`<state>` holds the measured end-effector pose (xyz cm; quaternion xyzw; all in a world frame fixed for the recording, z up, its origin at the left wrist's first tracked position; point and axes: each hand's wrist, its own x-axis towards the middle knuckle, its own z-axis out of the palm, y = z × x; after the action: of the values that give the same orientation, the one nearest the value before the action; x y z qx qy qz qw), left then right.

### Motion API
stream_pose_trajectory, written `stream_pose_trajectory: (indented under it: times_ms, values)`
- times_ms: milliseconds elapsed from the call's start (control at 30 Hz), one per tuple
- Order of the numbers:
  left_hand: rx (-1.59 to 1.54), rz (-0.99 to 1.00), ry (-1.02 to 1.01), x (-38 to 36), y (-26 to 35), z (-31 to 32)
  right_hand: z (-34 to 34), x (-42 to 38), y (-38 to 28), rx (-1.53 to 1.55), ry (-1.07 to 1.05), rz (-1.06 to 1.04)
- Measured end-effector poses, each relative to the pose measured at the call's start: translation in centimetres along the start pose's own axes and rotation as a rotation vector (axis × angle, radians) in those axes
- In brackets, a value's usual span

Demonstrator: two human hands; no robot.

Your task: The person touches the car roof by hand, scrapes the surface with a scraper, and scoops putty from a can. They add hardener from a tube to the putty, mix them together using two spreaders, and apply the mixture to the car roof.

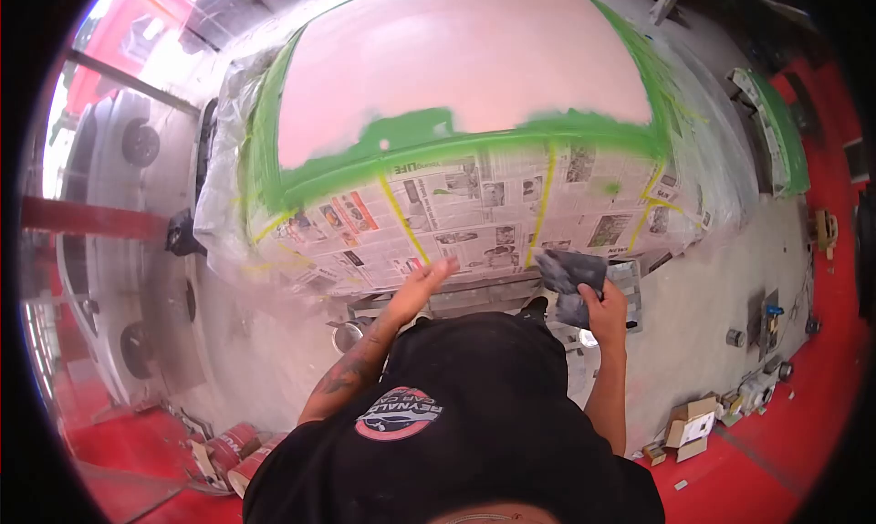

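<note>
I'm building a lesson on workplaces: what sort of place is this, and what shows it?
Probably a vehicle body or paint shop: a large pink-and-green panel has newspaper taped along its near edge, with clear plastic sheeting at its sides.

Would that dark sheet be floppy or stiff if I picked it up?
Probably a bit floppy: the sheet looks thin, with an uneven outline. It's likely light too, since the right hand holds it alone, by one side.

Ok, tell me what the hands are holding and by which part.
The right hand grips a dark sheet, possibly sandpaper, by its right-hand edge; the left hand holds nothing visible.
</note>
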<state>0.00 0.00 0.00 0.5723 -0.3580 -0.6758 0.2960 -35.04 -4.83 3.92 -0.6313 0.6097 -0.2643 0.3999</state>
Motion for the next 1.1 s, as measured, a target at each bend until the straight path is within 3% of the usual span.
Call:
stream_pose_trajectory:
  times_ms: [67, 100, 167, 300, 367, 500, 567, 633, 700, 833, 933, 1100]
  values:
    - [0.274, -0.151, -0.104, 0.5, -8.1, 0.6, -1.4, -0.4, 0.5, 0.147, 0.122, 0.082]
    - [0.444, -0.217, -0.188, 0.3, -13.4, -3.2, 0.7, 0.0, -0.2, 0.159, 0.112, 0.069]
    - [0.217, -0.537, -0.024, -1.1, -19.8, -4.1, 0.3, -0.1, 0.7, 0.109, 0.125, 0.079]
    - [0.280, -0.479, -0.021, -6.5, -24.0, -4.8, 0.5, -1.8, 0.7, -0.009, 0.082, 0.102]
    - [-0.097, -0.380, -0.123, -5.1, -28.8, -4.1, 0.4, -1.9, 1.5, -0.112, 0.063, 0.076]
    - [0.237, -0.270, -0.159, -2.5, -19.0, -1.8, 0.3, -2.7, 2.8, -0.236, 0.035, 0.093]
    - [0.512, -0.248, 0.345, -1.2, -13.9, -0.4, -0.2, -3.9, 3.3, -0.259, 0.007, 0.144]
    - [0.839, -0.025, 0.467, 2.8, -9.5, -2.9, -0.9, -4.9, 3.3, -0.291, -0.040, 0.229]
    - [1.008, 0.051, 0.642, 8.1, -6.1, -6.7, -1.6, -6.4, 4.5, -0.309, -0.062, 0.265]
    - [1.093, 0.047, 0.945, 19.9, -2.7, -16.1, -4.7, -9.9, 8.6, -0.425, -0.145, 0.419]
    - [1.004, -0.012, 1.029, 26.5, -1.1, -18.6, -6.6, -11.0, 10.3, -0.470, -0.154, 0.473]
    - [1.230, 0.151, 0.977, 33.7, 1.3, -11.8, -7.8, -8.8, 8.8, -0.472, -0.061, 0.526]
